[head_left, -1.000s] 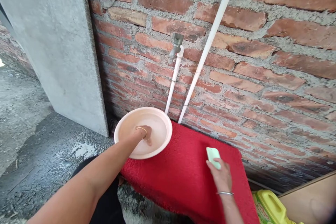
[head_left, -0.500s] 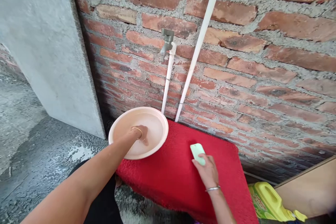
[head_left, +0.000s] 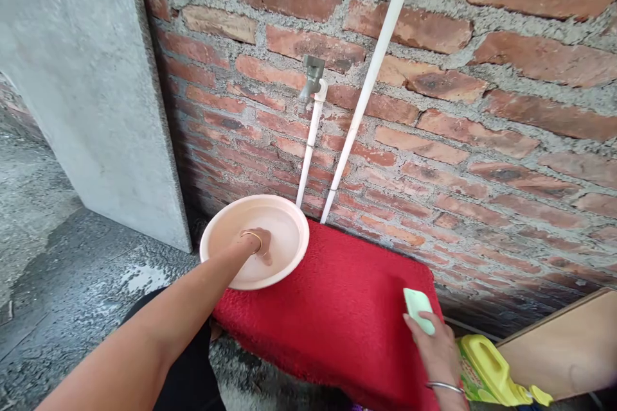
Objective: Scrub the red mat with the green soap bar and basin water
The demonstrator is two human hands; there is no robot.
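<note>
My left hand [head_left: 263,245] is dipped in water inside a pale pink basin [head_left: 212,241]. Its thumb stands apart from the blurred fingers, and I see nothing held in it. The basin stands at the back left of a red fleecy cloth [head_left: 337,308] spread over a raised flat surface. Over the right part of this cloth, my right hand [head_left: 431,337] is closed around a pale green scrub brush [head_left: 418,305]. The brush's flat back and a small hole near its far end show; its underside is hidden.
A brick wall [head_left: 434,148] rises behind, with a tap [head_left: 311,80] and a white pipe [head_left: 357,115]. On the left leans a grey slab [head_left: 110,90] over wet floor [head_left: 139,276]. A yellow jug [head_left: 491,369] lies beside a board [head_left: 563,347] at the lower right.
My right hand has moved right and slightly toward me across the red cloth, with the scrub brush still in it. My left hand stays in the basin.
</note>
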